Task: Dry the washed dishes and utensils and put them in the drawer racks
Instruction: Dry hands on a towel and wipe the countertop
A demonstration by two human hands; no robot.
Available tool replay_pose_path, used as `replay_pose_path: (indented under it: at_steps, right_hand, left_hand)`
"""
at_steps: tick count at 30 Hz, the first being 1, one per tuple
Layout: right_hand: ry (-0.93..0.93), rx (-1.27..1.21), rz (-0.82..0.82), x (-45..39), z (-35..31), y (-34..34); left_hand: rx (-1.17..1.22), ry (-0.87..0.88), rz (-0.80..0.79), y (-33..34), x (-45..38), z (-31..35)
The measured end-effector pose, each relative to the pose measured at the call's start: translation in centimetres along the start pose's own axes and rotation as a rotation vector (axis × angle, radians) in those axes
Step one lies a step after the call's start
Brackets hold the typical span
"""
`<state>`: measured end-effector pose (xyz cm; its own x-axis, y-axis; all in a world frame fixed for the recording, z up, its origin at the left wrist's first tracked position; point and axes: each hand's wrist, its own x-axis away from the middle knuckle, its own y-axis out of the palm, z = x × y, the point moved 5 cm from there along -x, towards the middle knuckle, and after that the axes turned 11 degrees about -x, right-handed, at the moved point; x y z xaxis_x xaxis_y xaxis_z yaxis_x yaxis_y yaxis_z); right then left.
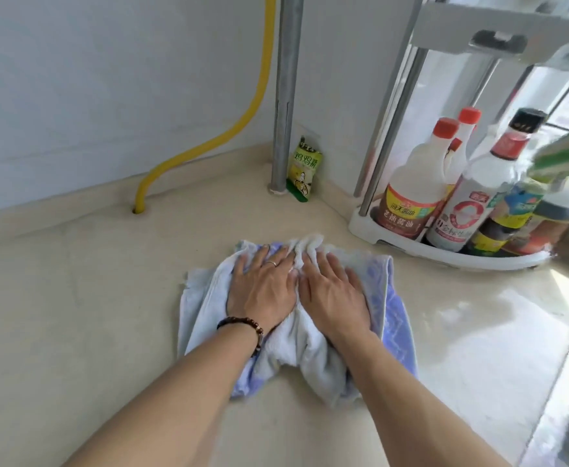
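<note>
Left hand (263,288) and right hand (334,294) flat, fingers straight and slightly spread, pressing crumpled white-and-lilac cotton towel (391,308) mid-counter. No dishes visible. Risk: pushing toward 2 o'clock could knock red-capped sauce bottles (414,193).

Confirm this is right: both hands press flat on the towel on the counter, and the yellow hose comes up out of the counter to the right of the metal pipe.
One thing is wrong. In the head view the yellow hose comes up to the left of the metal pipe, not the right. The left hand and right hand do press flat on the towel on the counter.
</note>
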<state>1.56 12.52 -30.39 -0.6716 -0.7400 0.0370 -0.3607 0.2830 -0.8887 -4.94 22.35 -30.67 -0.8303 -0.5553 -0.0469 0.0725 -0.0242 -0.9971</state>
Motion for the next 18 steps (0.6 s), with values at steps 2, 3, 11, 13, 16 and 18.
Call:
replay_pose_path:
  at_steps: [2, 3, 11, 13, 16, 18]
  right_hand:
    - [0.001, 0.013, 0.02, -5.1, 0.4, 0.0]
    - [0.004, 0.015, 0.028, -7.2, 0.5, 0.0]
    - [-0.022, -0.045, 0.125, -16.1, 0.6, 0.1]
    - [-0.064, -0.051, 0.125, -14.2, 0.6, 0.0]
    - [-0.054, -0.063, 0.129, -9.9, 1.3, -0.3]
    - [0.013, -0.036, 0.092, -5.9, 1.9, -0.9]
  left_hand:
    - [-0.003, 0.007, -0.018, 0.4, -5.1, -0.9]
    - [-0.006, 0.002, -0.02, 0.5, -7.1, -1.3]
    - [-0.003, 0.049, -0.01, 0.5, -15.8, -3.2]
    - [0.021, 0.068, -0.02, 0.8, -14.5, -2.9]
    - [0.032, 0.102, -0.027, 0.7, -10.9, -2.1]
    - [0.043, 0.144, -0.024, 0.6, -7.8, -0.5]
